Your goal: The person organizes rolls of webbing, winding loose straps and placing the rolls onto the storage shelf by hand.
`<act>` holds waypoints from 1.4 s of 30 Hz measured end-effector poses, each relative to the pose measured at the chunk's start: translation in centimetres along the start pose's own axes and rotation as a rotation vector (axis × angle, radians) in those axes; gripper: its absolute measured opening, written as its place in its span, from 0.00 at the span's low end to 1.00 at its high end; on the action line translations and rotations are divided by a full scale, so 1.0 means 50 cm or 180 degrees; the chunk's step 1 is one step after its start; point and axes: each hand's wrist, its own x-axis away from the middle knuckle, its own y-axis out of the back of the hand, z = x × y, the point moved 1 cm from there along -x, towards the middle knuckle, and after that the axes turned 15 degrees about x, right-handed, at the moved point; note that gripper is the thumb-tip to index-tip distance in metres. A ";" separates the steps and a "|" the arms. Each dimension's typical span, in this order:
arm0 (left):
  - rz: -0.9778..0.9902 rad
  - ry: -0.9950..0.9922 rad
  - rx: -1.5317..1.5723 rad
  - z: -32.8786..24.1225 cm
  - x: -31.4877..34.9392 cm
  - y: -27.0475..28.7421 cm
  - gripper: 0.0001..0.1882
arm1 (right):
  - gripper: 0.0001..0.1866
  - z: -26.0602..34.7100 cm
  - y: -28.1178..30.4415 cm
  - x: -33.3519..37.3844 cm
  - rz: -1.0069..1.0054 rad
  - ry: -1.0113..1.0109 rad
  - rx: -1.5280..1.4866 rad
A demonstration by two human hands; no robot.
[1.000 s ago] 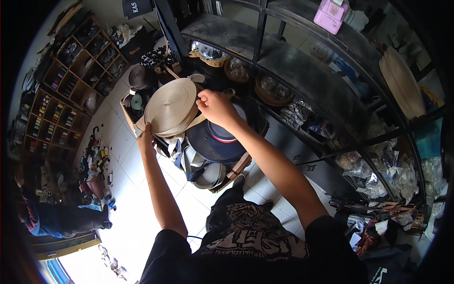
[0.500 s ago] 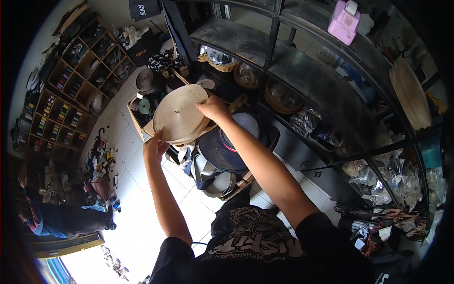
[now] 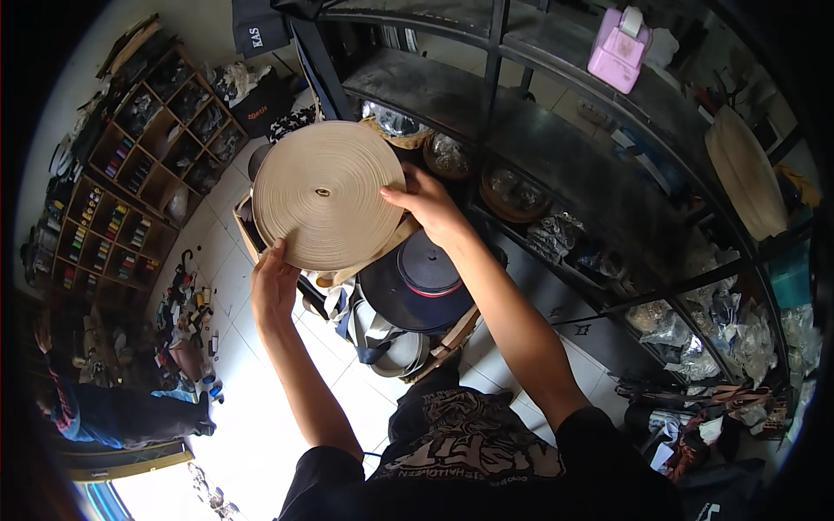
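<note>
A large flat roll of beige webbing [image 3: 326, 195] is held up between my two hands, its coiled face turned toward me. My left hand [image 3: 274, 282] grips its lower left rim, thumb on the face. On the right rim, my right hand [image 3: 427, 204] has its thumb on the face and fingers behind the edge. Below the roll stands a box [image 3: 246, 227] with other coils in it. Among them are a wide dark navy roll [image 3: 387, 291], a smaller dark roll [image 3: 429, 262] on top of it, and a grey roll [image 3: 404, 354].
Black metal shelving [image 3: 556, 143] with baskets [image 3: 514, 193] and plastic bags runs along the right. A wooden cubby rack [image 3: 130, 187] with thread spools stands at the left. Spools and scraps [image 3: 187, 317] lie on the tiled floor. Another person [image 3: 122, 410] is at the lower left.
The beige roll has come up out of the box toward me, looking larger and facing me more squarely. Both hands have kept hold of its rim; more of the smaller dark roll shows.
</note>
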 end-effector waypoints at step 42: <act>0.4583 0.0445 0.0358 0.314 0.343 -0.978 0.45 | 0.18 0.567 0.620 0.606 -0.3145 0.1798 -0.1158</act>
